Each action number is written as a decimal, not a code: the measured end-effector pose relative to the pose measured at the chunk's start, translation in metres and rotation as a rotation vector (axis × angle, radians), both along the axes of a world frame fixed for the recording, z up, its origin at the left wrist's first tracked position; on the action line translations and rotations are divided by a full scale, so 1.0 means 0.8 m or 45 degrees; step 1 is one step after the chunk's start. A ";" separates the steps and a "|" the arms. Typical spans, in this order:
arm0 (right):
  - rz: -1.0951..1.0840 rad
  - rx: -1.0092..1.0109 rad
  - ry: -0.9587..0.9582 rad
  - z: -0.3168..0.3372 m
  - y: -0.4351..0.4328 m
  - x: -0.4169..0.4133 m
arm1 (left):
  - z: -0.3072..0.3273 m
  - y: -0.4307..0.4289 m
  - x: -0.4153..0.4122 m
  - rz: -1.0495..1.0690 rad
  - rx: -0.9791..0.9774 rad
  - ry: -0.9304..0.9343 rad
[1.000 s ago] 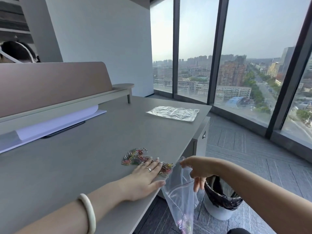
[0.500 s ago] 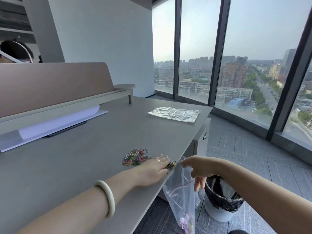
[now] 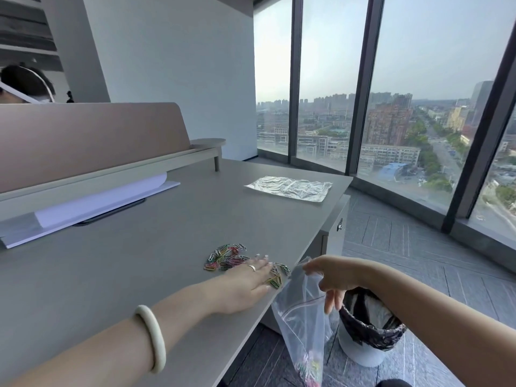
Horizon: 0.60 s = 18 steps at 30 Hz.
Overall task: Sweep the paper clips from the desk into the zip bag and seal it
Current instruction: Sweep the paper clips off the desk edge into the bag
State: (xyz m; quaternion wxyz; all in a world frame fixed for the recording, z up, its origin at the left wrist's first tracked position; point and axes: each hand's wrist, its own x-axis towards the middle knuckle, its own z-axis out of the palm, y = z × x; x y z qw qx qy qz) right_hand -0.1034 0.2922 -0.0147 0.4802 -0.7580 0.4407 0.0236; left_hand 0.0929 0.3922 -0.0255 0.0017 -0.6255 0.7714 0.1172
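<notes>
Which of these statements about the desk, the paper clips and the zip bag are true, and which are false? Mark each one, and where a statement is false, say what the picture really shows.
1. The right hand holds the zip bag at the desk edge. True.
2. Every paper clip is already in the bag. False: a pile of paper clips still lies on the desk, though a few show at the bag's bottom.
3. The left hand lies flat on the desk beside the clips. True.
4. The bin stands on the desk. False: it stands on the floor beside the desk.
5. The left wrist is bare. False: it wears a pale bangle.
</notes>
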 end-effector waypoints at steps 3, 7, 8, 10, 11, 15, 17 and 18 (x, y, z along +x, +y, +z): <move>0.007 -0.037 0.012 0.000 0.004 0.002 | -0.019 -0.004 -0.001 0.076 -0.007 -0.085; 0.016 -0.032 0.003 0.001 0.004 0.001 | -0.031 -0.022 -0.010 0.051 -0.029 -0.084; 0.014 -0.025 0.001 0.000 0.003 0.000 | -0.032 -0.024 -0.015 0.033 -0.029 -0.075; -0.009 0.043 -0.029 0.002 0.000 0.000 | -0.032 -0.023 -0.028 -0.013 -0.035 -0.056; -0.036 0.105 -0.043 0.004 0.000 0.000 | -0.031 -0.022 -0.034 -0.041 -0.041 -0.044; -0.041 0.173 -0.046 0.005 0.000 0.000 | -0.024 -0.024 -0.049 -0.127 -0.032 0.068; -0.023 0.170 -0.030 0.002 -0.001 0.000 | -0.016 -0.025 -0.049 -0.125 -0.033 0.169; -0.040 0.178 -0.032 0.000 -0.001 -0.001 | -0.011 -0.025 -0.044 -0.111 -0.037 0.221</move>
